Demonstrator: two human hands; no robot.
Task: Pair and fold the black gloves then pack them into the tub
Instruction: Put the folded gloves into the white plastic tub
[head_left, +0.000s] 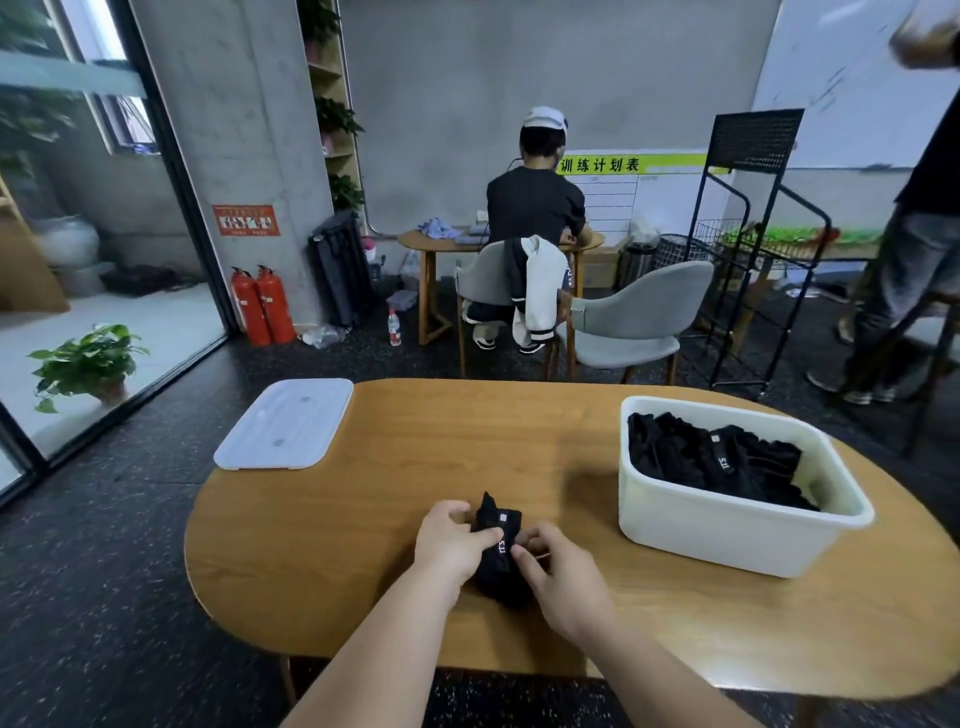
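A bundle of black gloves (497, 558) with a small white label and white lettering lies on the wooden table (415, 441) near its front edge. My left hand (451, 540) grips the bundle's left side, thumb across the top. My right hand (558, 569) pinches its right side with curled fingers. To the right stands the white tub (727, 535), holding several folded black gloves (711, 462) packed side by side.
The tub's white lid (284, 423) lies flat at the table's far left corner. Beyond the table a seated person (535, 208) faces away at another table, with grey chairs (634, 317) and a black wire rack (753, 249). Another person stands at the far right.
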